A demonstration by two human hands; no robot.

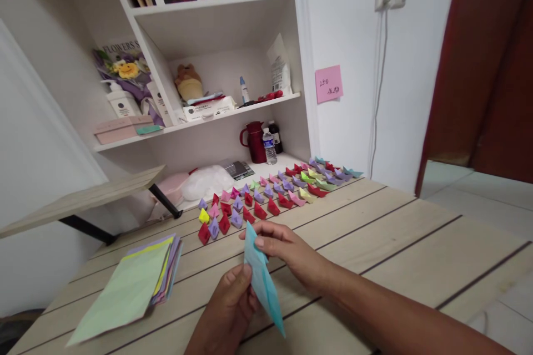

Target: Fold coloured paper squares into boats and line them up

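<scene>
Left hand (231,302): pinching the blue folded paper (262,280) from below
Right hand (287,249): gripping its top edge
Bench (395,233): pale wood, rows of tiny paper boats (270,191), paper stack (137,283) off left
Room: white shelves (216,55) behind

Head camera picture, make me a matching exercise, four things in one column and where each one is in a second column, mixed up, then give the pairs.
Things:
1. folded blue paper
2. stack of coloured sheets
3. rows of small folded paper pieces
4. pink sticky note

Places:
A. stuck on the white wall
B. held between the left hand and the right hand
C. lying flat on the table, left of the hands
D. lined up along the table's far edge

Pairs: 1-B, 2-C, 3-D, 4-A
</scene>
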